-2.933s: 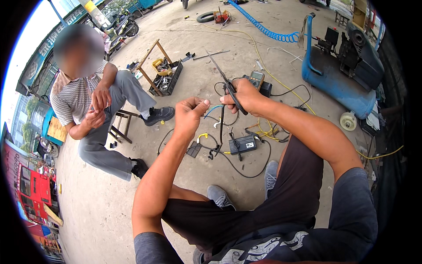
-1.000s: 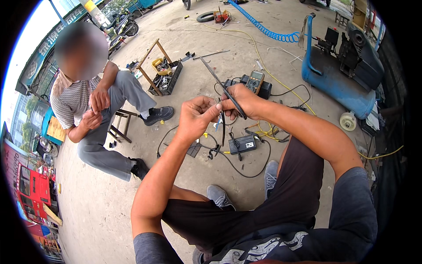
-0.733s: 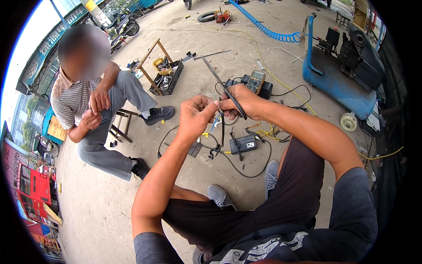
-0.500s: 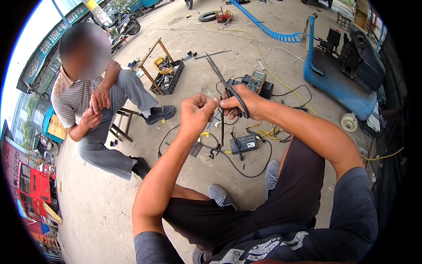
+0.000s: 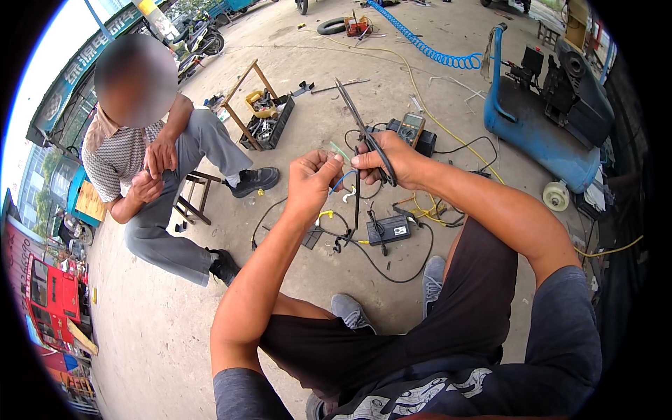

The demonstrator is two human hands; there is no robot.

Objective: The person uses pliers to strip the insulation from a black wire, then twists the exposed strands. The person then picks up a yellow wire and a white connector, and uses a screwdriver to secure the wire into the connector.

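My left hand (image 5: 316,180) is closed in a pinch on thin wires in front of me. A pale green wire (image 5: 340,151) sticks up beside its fingertips, and a blue wire (image 5: 341,181) curves below them. Scissors (image 5: 350,105) with black handles rest in my right hand (image 5: 385,159), their long blades pointing up and away to the left. The thumb and fingers of that hand also pinch a black cable (image 5: 357,199), whose length hangs straight down. Fingers cover the spot where wires and cable meet.
Beneath my hands lie a black power adapter (image 5: 393,229) and tangled leads. A multimeter (image 5: 410,128) leans by a black case (image 5: 425,143). A toolbox (image 5: 281,119) stands ahead, a blue air compressor (image 5: 539,133) to the right. Another person (image 5: 126,154) sits at left, hands together.
My hands have moved slightly apart. The scissors have shifted a little to the right, and more of the blue wire shows below my left fingers.
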